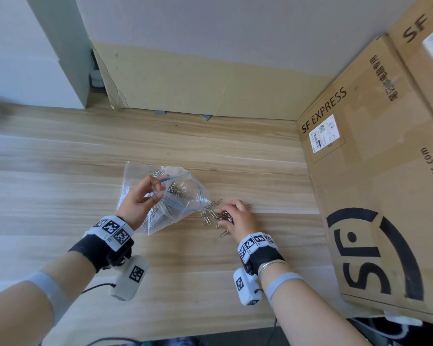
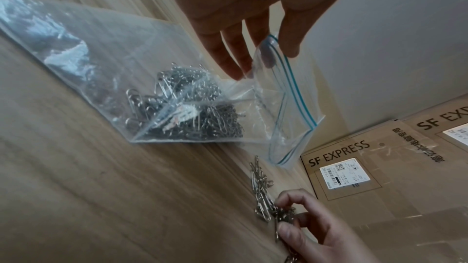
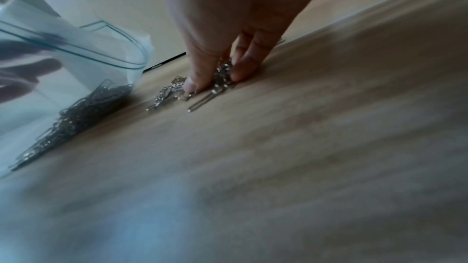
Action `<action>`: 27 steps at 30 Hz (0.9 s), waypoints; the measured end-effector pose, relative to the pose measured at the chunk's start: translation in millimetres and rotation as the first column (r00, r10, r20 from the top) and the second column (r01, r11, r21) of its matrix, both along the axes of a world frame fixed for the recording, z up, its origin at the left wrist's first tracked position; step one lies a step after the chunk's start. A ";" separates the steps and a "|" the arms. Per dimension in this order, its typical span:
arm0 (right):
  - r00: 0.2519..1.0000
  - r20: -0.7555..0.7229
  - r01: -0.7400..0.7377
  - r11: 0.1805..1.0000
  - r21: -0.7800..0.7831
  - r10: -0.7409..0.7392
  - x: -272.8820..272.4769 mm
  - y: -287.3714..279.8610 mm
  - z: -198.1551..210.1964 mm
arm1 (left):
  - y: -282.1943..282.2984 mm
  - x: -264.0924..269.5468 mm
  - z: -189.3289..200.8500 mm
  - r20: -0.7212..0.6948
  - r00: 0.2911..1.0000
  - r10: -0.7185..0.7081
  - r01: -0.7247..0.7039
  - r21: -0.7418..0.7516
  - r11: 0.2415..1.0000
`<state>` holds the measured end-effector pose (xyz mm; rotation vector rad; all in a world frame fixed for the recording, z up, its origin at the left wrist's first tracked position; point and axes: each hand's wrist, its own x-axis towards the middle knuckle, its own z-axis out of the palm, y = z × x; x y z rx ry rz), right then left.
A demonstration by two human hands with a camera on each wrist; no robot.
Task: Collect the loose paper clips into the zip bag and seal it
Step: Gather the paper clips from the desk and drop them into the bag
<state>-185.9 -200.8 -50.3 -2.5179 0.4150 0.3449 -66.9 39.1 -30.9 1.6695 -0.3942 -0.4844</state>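
A clear zip bag (image 1: pixel 183 196) with a blue seal strip lies on the wooden table (image 1: pixel 60 171), its mouth facing right and held open. My left hand (image 1: pixel 158 189) pinches the upper lip of the mouth between thumb and fingers (image 2: pixel 263 47). Many silver clips fill the bag (image 2: pixel 192 111). Just right of the mouth lies a small heap of loose paper clips (image 1: pixel 210 211). My right hand (image 1: pixel 226 217) bears down on them and pinches a bunch between thumb and fingers (image 3: pixel 200 81). A few loose paper clips (image 3: pixel 167 93) lie beside the thumb.
Large SF Express cardboard boxes (image 1: pixel 375 183) stand along the table's right side, close to my right hand. A flat cardboard sheet (image 1: pixel 198 88) leans on the wall at the back. A white cabinet (image 1: pixel 35 58) stands at the far left.
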 end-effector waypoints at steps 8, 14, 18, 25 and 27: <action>0.997 0.049 0.048 0.992 0.120 -0.054 6.9 -5.1 -1.8 | -2.9 -0.2 0.4 0.011 1.000 0.007 -0.008 0.005 1.000; 0.988 0.063 0.126 0.972 0.200 -0.141 6.6 -6.7 -5.5 | -1.1 -0.9 0.5 0.004 1.000 0.000 0.000 0.010 1.000; 0.981 0.082 0.155 0.962 0.225 -0.178 8.4 -9.3 -0.8 | -1.2 -1.4 2.0 0.000 1.000 0.008 -0.008 0.017 1.000; 0.969 0.209 0.077 0.963 0.257 -0.133 27.0 -3.9 42.0 | -2.5 -0.5 2.5 0.005 1.000 0.018 -0.018 0.020 1.000; 0.970 0.234 -0.003 0.962 0.273 -0.063 37.6 6.4 58.7 | -3.8 -1.2 2.4 0.000 1.000 0.020 -0.020 0.005 1.000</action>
